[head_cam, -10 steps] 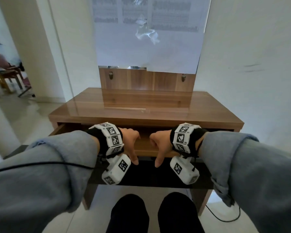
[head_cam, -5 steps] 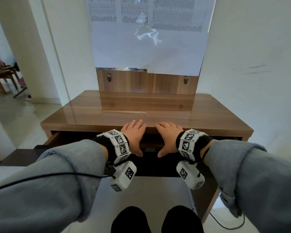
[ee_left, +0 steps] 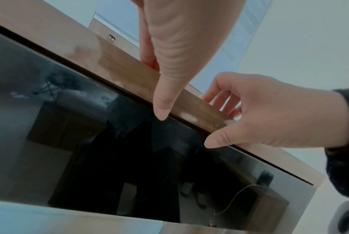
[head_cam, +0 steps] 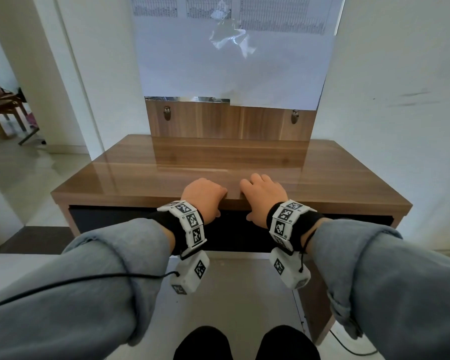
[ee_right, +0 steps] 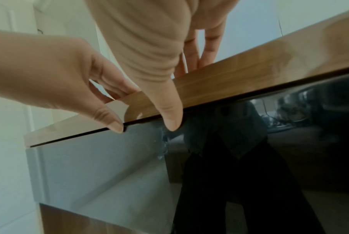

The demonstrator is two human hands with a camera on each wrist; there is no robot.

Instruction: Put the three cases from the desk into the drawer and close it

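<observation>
Both hands sit at the middle of the front edge of the worktop [head_cam: 146, 175], a glossy wood-grain slab with square corners and a thin lip. The left hand [head_cam: 203, 194] lies palm down on the wood, its fingers [head_cam: 220, 191] folded loosely at the knuckles and gripping nothing, while its thumb points down over the lip and touches the top of the drawer [head_cam: 109, 216] front. The right hand [head_cam: 264, 192] rests just beside it, the two near but apart; its fingers [head_cam: 257, 179] lie fairly straight and slightly spread on the wood, and its thumb also hangs down onto the drawer front.

The drawer front is a flat, dark, mirror-smooth panel beneath the front edge. In the wrist views it sits flush under the lip with only a thin dark seam between them, so it is shut. The three cases are not visible anywhere; whether they lie inside cannot be told.

At the back edge stands an upright wooden panel [head_cam: 229, 122] with two small metal fittings, and above it a pale sheet [head_cam: 231, 55] printed with fine rows of text.
</observation>
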